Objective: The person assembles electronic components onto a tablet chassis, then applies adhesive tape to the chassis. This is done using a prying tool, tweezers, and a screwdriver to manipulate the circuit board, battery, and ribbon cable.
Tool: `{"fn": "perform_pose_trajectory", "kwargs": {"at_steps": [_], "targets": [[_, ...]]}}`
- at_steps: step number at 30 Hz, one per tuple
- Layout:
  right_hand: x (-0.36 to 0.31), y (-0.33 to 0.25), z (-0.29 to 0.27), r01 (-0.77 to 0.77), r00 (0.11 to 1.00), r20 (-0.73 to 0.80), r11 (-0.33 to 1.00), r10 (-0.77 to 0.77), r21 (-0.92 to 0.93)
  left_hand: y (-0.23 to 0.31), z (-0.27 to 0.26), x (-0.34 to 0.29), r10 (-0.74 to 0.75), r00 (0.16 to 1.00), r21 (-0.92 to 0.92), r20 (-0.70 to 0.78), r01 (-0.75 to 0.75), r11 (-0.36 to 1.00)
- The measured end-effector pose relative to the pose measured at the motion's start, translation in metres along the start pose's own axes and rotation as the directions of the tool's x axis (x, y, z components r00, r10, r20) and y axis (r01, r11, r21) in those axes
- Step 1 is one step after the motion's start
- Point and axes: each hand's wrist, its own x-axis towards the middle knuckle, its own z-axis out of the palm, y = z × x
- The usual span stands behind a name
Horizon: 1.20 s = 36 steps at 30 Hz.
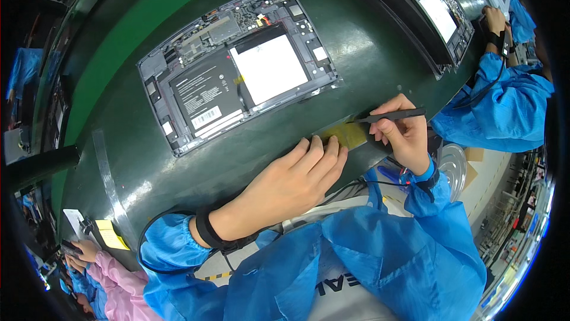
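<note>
My right hand (405,137) is closed around black tweezers (396,115), whose tip points left over a small yellowish see-through sheet (351,137) at the table's near edge. It looks like amber tape on a backing. My left hand (294,180) rests with its fingers stretched out, fingertips on the left part of that sheet and covering some of it. Beyond both hands lies an opened laptop base (240,110), its battery and circuit board exposed. A white rectangular patch (272,72) covers its right part.
A second opened laptop (436,15) stands at the far right of the dark green table (362,39). A clear tape strip (110,178) and yellow sticky notes (111,235) lie at left. Co-workers' sleeves, blue (499,110) and pink (122,282), show at both sides.
</note>
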Motion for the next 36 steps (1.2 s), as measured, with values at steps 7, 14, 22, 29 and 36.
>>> {"fn": "perform_pose_trajectory", "kwargs": {"at_steps": [7,14,22,29,36], "targets": [[-0.001,0.002,0.008,0.016,1.0,0.02,0.999,-0.016,-0.028,-0.001,0.006,-0.002,0.025,0.999,-0.035,0.033,-0.024,0.999],[-0.002,0.006,0.01,0.099,0.994,0.048,0.992,-0.095,-0.081,0.002,0.003,0.002,0.042,0.998,-0.054,0.055,-0.039,0.998],[-0.006,0.004,0.021,0.404,0.909,0.001,0.879,-0.417,-0.252,0.001,0.002,0.004,0.016,1.0,-0.054,0.018,-0.015,0.998],[0.009,-0.045,0.012,0.287,0.956,-0.096,0.954,-0.278,0.088,-0.007,-0.009,0.004,0.018,0.999,-0.162,-0.03,-0.023,0.986],[0.159,-0.1,0.043,0.432,0.883,0.091,0.875,-0.46,0.219,-0.084,-0.042,0.021,-0.415,0.872,-0.192,-0.26,0.375,0.907]]}}
